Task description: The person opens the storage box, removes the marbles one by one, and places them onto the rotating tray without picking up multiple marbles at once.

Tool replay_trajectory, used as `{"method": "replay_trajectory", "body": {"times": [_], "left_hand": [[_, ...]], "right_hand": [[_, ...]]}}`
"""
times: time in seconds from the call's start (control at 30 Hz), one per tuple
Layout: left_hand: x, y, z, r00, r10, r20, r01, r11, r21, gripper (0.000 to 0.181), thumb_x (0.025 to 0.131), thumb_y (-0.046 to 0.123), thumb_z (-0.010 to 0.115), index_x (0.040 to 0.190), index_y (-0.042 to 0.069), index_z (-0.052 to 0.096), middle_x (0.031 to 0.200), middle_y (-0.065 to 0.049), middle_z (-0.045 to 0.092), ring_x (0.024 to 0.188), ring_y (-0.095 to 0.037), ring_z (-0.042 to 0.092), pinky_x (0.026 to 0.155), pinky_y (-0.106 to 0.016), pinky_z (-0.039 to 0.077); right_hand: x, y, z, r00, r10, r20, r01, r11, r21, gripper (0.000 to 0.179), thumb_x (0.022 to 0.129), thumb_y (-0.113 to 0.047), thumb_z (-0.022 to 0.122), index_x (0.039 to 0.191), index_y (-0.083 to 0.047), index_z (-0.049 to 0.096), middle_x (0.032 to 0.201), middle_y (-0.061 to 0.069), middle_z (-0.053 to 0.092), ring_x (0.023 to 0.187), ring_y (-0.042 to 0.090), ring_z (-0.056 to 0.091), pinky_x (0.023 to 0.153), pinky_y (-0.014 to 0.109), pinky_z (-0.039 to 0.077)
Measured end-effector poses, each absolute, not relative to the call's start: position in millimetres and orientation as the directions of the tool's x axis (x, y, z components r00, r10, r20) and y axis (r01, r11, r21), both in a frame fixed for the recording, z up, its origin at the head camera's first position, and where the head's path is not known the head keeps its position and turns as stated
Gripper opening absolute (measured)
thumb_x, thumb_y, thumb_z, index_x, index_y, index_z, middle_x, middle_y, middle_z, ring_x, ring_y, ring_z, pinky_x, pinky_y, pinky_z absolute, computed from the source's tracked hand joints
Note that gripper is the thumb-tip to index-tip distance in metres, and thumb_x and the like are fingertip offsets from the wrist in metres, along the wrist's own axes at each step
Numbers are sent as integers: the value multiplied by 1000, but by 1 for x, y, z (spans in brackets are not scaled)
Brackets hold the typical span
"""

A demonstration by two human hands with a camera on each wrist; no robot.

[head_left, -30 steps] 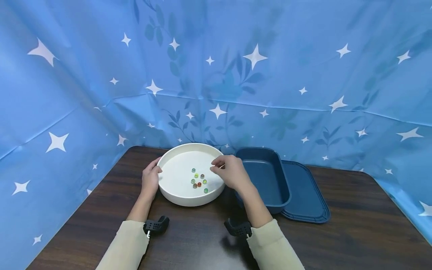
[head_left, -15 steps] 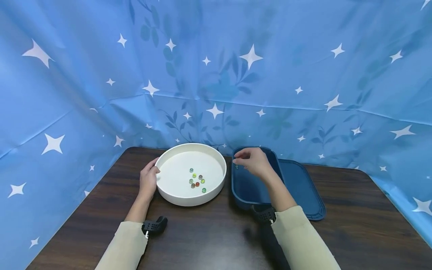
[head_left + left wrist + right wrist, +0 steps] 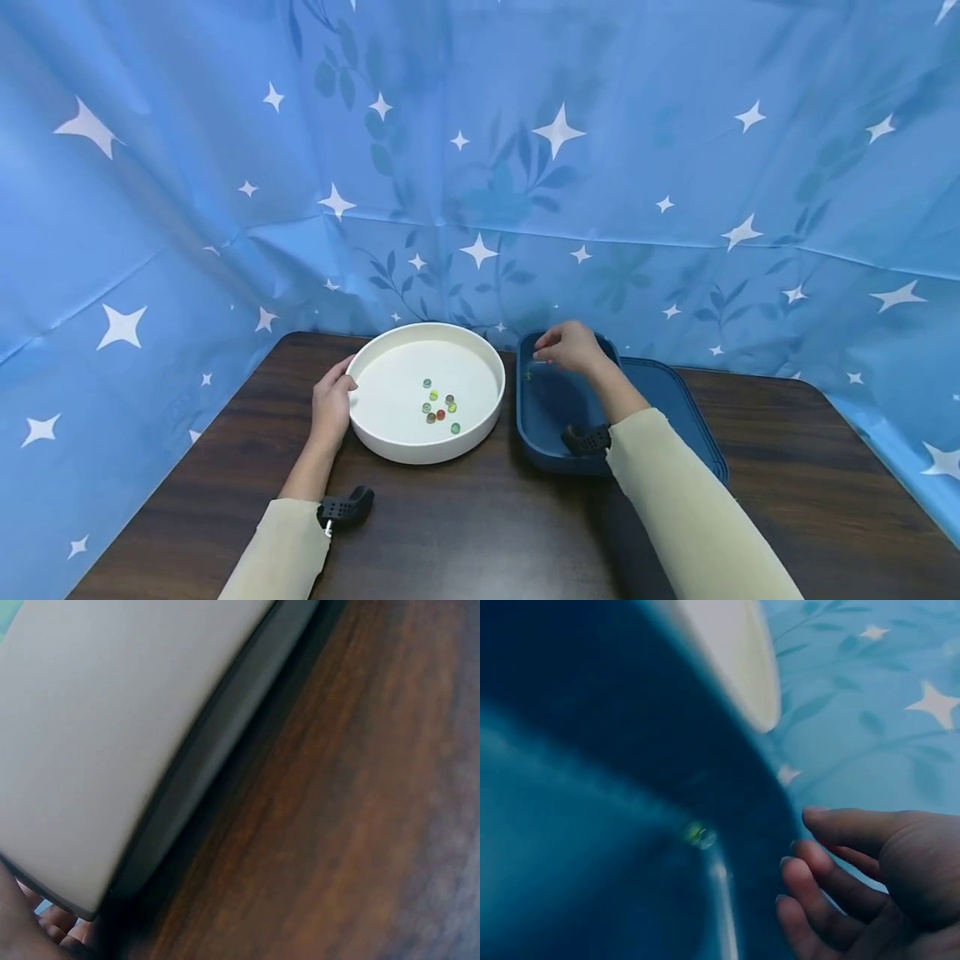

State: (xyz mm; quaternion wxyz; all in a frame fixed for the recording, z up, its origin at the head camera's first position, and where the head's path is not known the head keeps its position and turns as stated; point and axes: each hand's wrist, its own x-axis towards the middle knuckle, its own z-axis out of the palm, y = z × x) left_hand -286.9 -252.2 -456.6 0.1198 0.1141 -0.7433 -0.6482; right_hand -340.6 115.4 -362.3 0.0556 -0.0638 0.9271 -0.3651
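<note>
My left hand [image 3: 331,407] grips the left rim of a round white tray [image 3: 390,446], with the thumb at its edge; in the left wrist view its fingers [image 3: 58,919] lie under the tray. Several glass marbles [image 3: 440,414], green, yellow, red and brownish, lie on the tray floor. My right hand [image 3: 570,346] hangs over the far part of a dark blue rectangular bin [image 3: 566,463], its fingers loosely curled with nothing between them. In the right wrist view, a clear marble with green and yellow [image 3: 700,835] lies in the bin, apart from the fingers.
A flat blue lid [image 3: 667,383] lies to the right of the bin, partly hidden by my forearm. All stand on a dark wooden table [image 3: 427,533]. A blue star-patterned curtain [image 3: 480,167] hangs behind the table's far edge.
My right hand has moved right from over the tray to over the bin, then slightly farther right, away from the marble in the bin. The left hand has stayed on the tray.
</note>
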Motion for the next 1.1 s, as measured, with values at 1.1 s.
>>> {"method": "replay_trajectory", "body": {"times": [1.1], "left_hand": [[-289,-252,-456,-942,-332,39,-6,134,991,63,88,6,39,150,8,49,159,-16,43,147,-34,38,116,-48,32]], "right_hand": [[-373,113,-406,-955,-230,-187,-86,820,-566,10,91,-15,72,93,-7,78,85,4,73,71,14,61,61,26,49]]}}
